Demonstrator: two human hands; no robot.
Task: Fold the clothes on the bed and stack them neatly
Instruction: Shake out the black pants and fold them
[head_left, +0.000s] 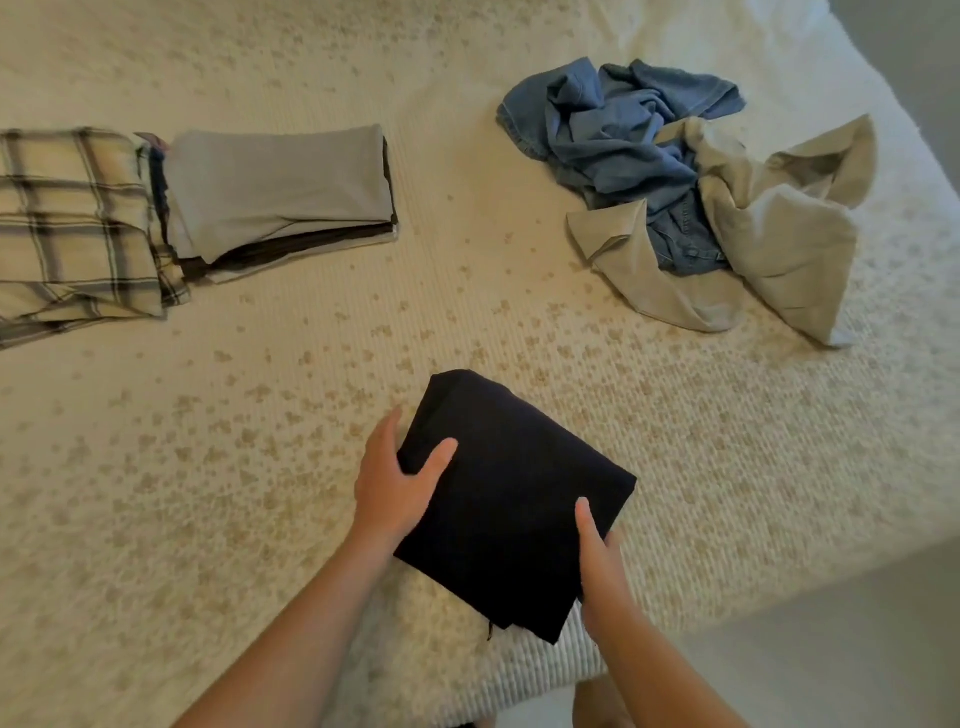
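Dark navy cloth, a folded garment (511, 499), sits near the front edge of the cream bedspread (260, 467), tilted so one corner points away from the person. In the head view the left hand (395, 483) grips its left edge, thumb laid on top and the fingers curled beneath the fold. The right hand (597, 551) pinches the near right edge, thumb on top, its other fingers hidden under the fabric. Far to the left lies a stack of folded clothes (280, 187), grey on top, touching a plaid garment (78, 228). At the upper right a crumpled blue denim piece (618, 124) tangles with a rumpled beige garment (779, 228), both unfolded.
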